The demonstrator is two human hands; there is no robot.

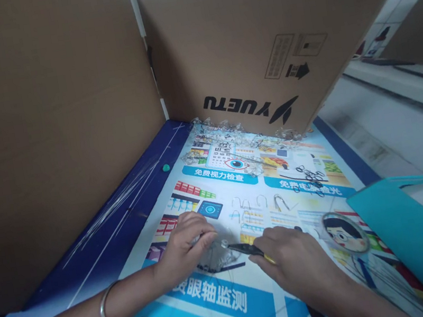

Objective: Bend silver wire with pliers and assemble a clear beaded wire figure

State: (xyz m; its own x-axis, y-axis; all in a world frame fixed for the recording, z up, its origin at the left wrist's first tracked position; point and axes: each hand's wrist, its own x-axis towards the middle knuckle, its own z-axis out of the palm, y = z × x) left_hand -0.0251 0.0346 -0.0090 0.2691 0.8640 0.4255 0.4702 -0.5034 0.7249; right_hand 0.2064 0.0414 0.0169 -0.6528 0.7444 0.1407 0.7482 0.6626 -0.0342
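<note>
1. Your left hand [183, 248] is curled down on the printed poster [233, 294], fingers closed on a small clear piece with thin wire [215, 257]. The piece sits just left of the plier tips, near the middle of the poster's lower half. Keep that hand planted so the piece cannot twist.

2. Your right hand [295, 257] is wrapped around the handles of the pliers [248, 249], and their dark nose points left toward a small clear bead [224, 243] at the tip. Whether the nose is pinching the bead or only touching it, I cannot tell. Check that before you pull or bend.

3. Work with the nose low and close to your left fingertips. A short lever should give you a cleaner bend, and the wire is less likely to spring away.

4. Squeeze gently. A clear bead this small could crack or shoot out sideways under hard pressure.

5. The bent wire hooks [257, 205] lie in a row just beyond your hands, and the small black rings [310, 174] sit farther back to the right. Keep your wrists clear of both.

6. The loose straight wires [114, 206] lie along the blue edge on your left, well apart from the work. The teal folder [412, 234] rests near your right forearm, so mind your elbow.
</note>
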